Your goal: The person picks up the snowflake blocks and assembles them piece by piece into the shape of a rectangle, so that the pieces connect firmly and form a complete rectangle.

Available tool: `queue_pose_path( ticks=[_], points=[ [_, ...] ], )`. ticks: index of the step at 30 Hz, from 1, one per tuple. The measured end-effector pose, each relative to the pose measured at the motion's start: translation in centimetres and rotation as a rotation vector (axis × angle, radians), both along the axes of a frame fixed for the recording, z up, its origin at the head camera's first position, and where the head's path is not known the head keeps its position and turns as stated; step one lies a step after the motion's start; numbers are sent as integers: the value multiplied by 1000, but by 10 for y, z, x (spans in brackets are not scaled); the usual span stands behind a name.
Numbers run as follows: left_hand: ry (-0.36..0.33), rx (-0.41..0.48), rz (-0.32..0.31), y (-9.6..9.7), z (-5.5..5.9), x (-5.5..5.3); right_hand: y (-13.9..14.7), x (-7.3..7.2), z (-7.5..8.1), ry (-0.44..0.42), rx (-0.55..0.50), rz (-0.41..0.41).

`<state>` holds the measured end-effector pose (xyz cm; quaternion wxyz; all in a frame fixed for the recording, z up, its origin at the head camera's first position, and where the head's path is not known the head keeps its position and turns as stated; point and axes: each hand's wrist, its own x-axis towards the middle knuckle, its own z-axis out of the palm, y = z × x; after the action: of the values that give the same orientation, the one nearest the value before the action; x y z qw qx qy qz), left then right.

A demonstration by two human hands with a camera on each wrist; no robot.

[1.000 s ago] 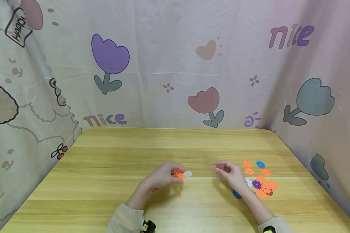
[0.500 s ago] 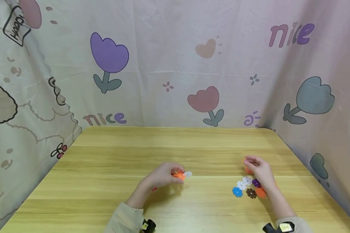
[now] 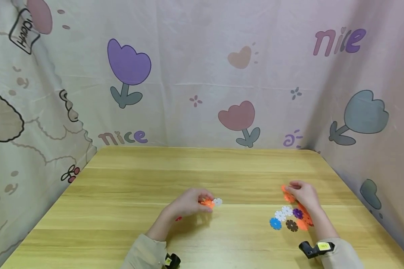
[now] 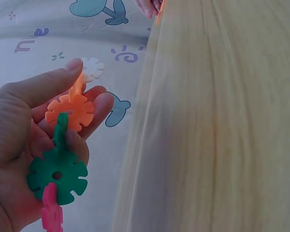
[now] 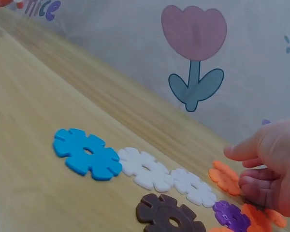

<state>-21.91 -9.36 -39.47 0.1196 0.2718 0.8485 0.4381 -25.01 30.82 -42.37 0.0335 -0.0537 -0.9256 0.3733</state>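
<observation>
My left hand (image 3: 190, 201) pinches an orange snowflake disc (image 4: 70, 111) between thumb and fingers. It belongs to a chain of interlocked discs: a white one (image 3: 217, 202) at the far end, then orange, a green one (image 4: 58, 176) and a pink one (image 4: 52, 212) cut off by the left wrist view's edge. Over on the right, my right hand (image 3: 304, 194) is low over the loose discs, fingers bent and thumb apart from them. Its fingertips are beside an orange disc (image 5: 224, 179) on the table; whether they touch it is unclear. Anything under the palm is hidden.
Several loose discs lie right of centre on the wooden table (image 3: 148, 175): blue (image 3: 275, 223), white (image 3: 280, 216), brown (image 3: 291, 225), purple (image 3: 297, 213) and orange (image 3: 302, 224). A patterned curtain (image 3: 188, 56) hangs behind the table and at both sides.
My right hand has moved right, from the middle of the table to the loose discs, uncovering white, blue and brown ones. My left hand stays in place with its chain.
</observation>
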Motion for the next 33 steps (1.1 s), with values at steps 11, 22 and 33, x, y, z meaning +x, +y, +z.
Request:
queue_pose_path(
  ticks=[11,22,33],
  points=[
    [-37,15,9,1,0,1,2,-9,1,-13,113,55],
    [-58,42,5,-1,-3,-1,-3,-11,2,-50,128,62],
    [-69,48,23,-1,-1,-1,-5,-7,2,24,75,73]
  ],
)
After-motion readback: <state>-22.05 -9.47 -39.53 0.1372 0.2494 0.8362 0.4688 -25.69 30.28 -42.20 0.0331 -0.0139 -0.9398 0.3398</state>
